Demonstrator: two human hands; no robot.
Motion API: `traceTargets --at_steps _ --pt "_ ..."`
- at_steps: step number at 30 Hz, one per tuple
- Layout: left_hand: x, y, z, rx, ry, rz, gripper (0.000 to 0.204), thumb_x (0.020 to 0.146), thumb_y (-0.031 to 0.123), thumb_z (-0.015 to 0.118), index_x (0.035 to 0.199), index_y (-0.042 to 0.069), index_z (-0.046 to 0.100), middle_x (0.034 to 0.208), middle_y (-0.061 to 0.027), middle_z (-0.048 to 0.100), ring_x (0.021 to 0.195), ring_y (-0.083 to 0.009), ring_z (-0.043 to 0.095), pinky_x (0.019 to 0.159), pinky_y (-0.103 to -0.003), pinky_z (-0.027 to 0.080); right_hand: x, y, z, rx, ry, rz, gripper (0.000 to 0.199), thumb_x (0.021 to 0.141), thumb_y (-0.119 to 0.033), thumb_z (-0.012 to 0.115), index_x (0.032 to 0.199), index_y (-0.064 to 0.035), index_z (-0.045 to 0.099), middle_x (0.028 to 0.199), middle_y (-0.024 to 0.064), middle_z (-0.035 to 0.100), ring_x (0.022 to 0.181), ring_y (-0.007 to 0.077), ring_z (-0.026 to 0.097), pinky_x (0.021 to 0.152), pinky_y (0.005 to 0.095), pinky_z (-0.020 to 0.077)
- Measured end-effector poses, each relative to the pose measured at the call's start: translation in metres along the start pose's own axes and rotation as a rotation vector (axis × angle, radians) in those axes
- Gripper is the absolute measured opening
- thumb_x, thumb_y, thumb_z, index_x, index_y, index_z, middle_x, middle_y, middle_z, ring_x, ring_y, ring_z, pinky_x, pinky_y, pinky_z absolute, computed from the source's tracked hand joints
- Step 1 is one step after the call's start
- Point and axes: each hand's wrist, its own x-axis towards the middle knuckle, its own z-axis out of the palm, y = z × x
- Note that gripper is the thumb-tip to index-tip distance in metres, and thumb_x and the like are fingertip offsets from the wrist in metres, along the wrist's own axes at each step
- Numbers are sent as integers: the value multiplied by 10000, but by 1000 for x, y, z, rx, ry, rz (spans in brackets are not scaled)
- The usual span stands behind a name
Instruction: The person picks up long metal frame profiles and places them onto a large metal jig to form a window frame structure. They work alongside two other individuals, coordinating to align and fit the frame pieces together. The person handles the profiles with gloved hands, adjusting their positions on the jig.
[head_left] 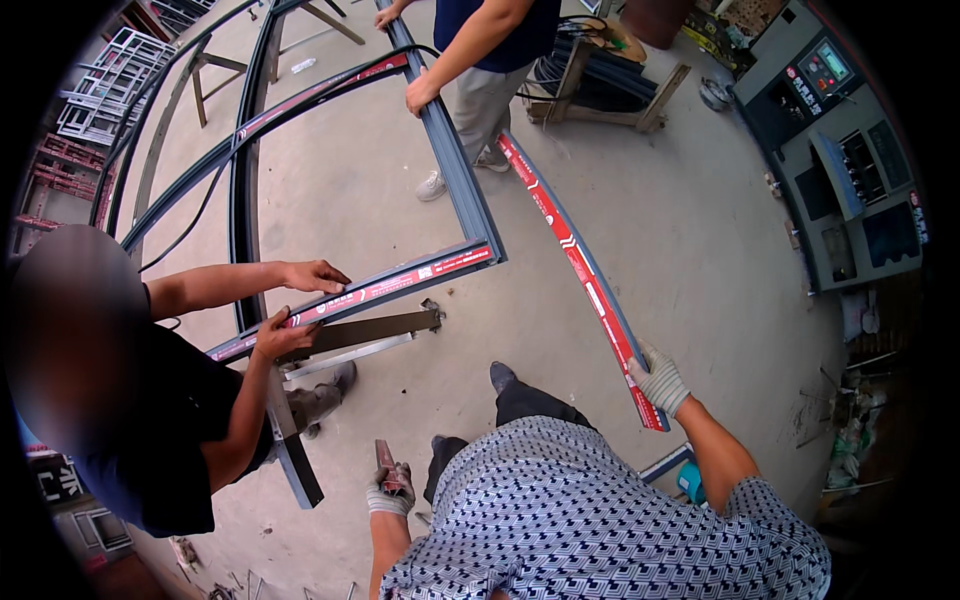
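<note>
My right hand (660,382), in a grey work glove, grips the near end of a long grey metal bar with red protective tape (570,252); the bar runs up and away to the far person's feet. My left hand (390,490), also gloved, is closed on a small dark red tool (386,464) held low by my leg. A large grey metal frame (455,170) taped red lies ahead on trestles. A person at left has both hands (300,305) on its near rail. Another person at the top holds its far side with one hand (420,95).
Concrete floor (700,230) all around. A grey machine with a control panel (845,150) stands at the right. Wooden trestles (600,85) and coiled cables sit at the top. Stacked frames (100,95) lean at upper left. Scraps lie on the floor at the right edge.
</note>
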Motion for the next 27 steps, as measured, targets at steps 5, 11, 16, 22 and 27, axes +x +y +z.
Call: traceTargets --at_steps 5,11,16,22,27 --pt "0 -14 12 -21 55 60 302 886 283 586 1052 37 641 991 -189 700 744 -210 701 579 -285 588 6 -6 -30 -159 -70 -17 486 955 -246 581 1394 -39 540 1092 237 690 1008 325 697 920 397 538" --pt "12 -13 29 99 172 96 388 888 307 583 1137 9 588 960 -185 701 709 -222 688 567 -278 580 -6 4 -30 -134 -37 19 517 940 -271 625 1414 -84 537 1084 242 705 995 364 713 886 399 559" --pt "9 -12 24 81 132 88 484 878 293 584 1190 -74 541 958 -177 685 751 -245 675 595 -307 561 3 -18 -16 -203 -3 -111 513 947 -259 623 1424 -95 532 1137 244 692 1048 357 704 906 400 552" --pt "47 31 42 95 181 -10 481 912 267 539 1254 -66 478 982 -215 632 778 -324 631 613 -372 535 -4 -46 -7 -152 -9 7 481 969 -248 593 1423 -100 534 1106 237 699 1017 332 716 892 389 556" --pt "36 35 65 327 222 109 472 912 336 539 1163 -64 536 905 -162 650 710 -267 638 578 -319 552 24 -95 12 -168 -55 108 474 979 -289 580 1407 -88 548 948 202 722 861 303 734 815 382 571"
